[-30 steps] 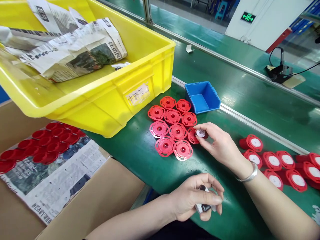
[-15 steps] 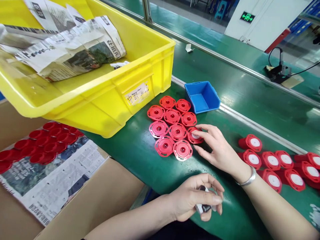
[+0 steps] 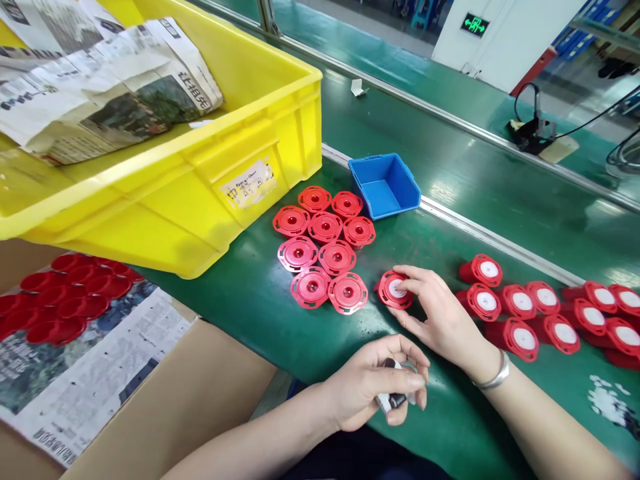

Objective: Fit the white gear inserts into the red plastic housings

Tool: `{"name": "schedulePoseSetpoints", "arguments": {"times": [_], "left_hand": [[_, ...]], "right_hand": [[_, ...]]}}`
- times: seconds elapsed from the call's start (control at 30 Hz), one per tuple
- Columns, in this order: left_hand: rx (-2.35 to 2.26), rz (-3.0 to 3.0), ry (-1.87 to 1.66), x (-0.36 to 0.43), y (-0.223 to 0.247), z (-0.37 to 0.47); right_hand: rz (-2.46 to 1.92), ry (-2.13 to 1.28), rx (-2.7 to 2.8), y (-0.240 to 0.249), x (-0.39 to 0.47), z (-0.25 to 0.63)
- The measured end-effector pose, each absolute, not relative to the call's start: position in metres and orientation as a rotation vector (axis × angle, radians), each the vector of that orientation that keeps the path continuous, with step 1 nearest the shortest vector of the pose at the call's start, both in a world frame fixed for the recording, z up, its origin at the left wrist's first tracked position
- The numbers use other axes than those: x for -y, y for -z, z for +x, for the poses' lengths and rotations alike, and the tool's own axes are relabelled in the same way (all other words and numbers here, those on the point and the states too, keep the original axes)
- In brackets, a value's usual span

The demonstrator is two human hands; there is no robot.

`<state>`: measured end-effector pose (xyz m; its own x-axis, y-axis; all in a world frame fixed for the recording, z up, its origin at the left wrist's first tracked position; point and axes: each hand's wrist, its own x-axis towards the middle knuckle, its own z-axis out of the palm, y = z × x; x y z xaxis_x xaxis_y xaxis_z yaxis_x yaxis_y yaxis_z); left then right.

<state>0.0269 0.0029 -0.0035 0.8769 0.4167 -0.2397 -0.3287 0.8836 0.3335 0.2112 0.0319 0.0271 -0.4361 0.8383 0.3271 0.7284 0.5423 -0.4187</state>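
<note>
My right hand, with a silver bracelet at the wrist, has its thumb and fingers around the rim of a red flanged cup with a white toothed disc on top. That cup stands just right of a cluster of several red flanged cups with dark shiny centres. Closer to me, my left hand is closed on small black and white pieces; their exact kind is partly hidden by the fingers. Several white-topped red cups stand at the right.
A yellow bin holding newspaper fills the upper left. Below it, a cardboard box contains rows of red cups. A blue tray sits behind the cluster. White bits lie at right on the green table.
My right hand has drawn the white-topped cup away from the cluster, to the right, opening a gap. My left hand keeps its hold. The whole view has shifted slightly.
</note>
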Motion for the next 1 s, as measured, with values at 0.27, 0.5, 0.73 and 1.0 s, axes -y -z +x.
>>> {"name": "schedulePoseSetpoints", "arguments": {"times": [0.27,0.5,0.73,1.0], "left_hand": [[-0.326,0.309,-0.411,-0.003,0.001,0.027],[-0.348,0.381,-0.387,-0.003,0.0,0.026],[-0.361,0.427,-0.384,-0.004,-0.001,0.027],[-0.386,0.423,-0.394,-0.004,-0.004,0.026]], "right_hand": [[-1.4,-0.566,1.849,-0.027,0.004,0.226],[-1.341,-1.081,0.911,-0.038,0.024,0.235],[-1.238,-1.329,0.388,-0.046,0.028,0.23],[-1.063,-1.48,0.188,-0.059,0.027,0.222]]}}
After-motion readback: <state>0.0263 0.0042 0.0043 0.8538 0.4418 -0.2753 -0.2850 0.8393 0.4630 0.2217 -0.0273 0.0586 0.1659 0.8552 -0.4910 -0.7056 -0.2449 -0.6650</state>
